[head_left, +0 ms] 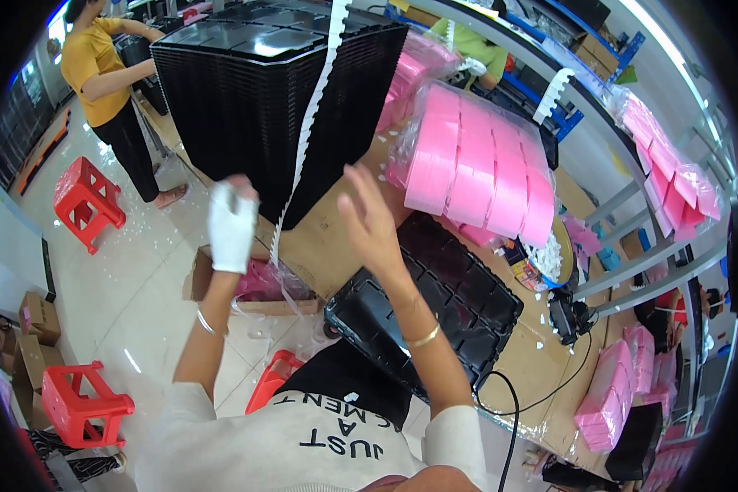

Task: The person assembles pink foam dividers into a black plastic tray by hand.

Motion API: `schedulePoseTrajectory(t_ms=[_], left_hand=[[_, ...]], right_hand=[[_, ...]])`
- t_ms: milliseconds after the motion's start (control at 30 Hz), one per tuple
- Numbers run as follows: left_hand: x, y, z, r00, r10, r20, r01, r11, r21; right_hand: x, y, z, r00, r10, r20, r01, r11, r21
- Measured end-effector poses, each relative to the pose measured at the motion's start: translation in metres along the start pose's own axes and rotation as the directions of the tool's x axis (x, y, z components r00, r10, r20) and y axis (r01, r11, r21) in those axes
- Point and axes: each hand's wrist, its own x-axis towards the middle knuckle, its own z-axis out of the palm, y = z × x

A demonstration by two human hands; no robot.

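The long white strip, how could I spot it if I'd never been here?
Find the tall black stack, left of the picture's top middle. The long white strip runs down in front of it, passing between the left hand and right hand. It's saw-toothed, and much longer than the short white strip at upper right.

Bright light, glare-streaked black trays (250, 111), bowed edges

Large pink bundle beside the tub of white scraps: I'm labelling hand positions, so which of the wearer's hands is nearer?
Right. The right hand is raised just left of the pink bundle, with a visible gap; the gloved left hand is farther off to the left.
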Motion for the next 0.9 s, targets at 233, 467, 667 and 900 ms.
schedulePoseTrajectory(t_ms=[233,467,667,900], left_hand=[[-0.08,-0.039,0.029,0.942,-0.196,0.274,0.153,0.974,0.168],[-0.102,0.023,-0.014,0.689,-0.408,0.599,0.681,0.647,-0.344],[-0.126,0.041,-0.025,0.627,-0.395,0.671,0.77,0.185,-0.611],[-0.161,0.052,-0.034,0.511,-0.324,0.796,0.66,0.741,-0.122]], right_hand=[[-0.123,-0.004,0.005,0.919,0.37,0.134,-0.393,0.879,0.27],[-0.157,-0.029,0.022,0.931,0.294,0.216,-0.345,0.901,0.264],[-0.184,-0.055,0.032,0.855,0.3,0.422,-0.42,0.878,0.228],[-0.207,-0.07,-0.001,0.767,0.541,0.346,-0.642,0.662,0.387]])
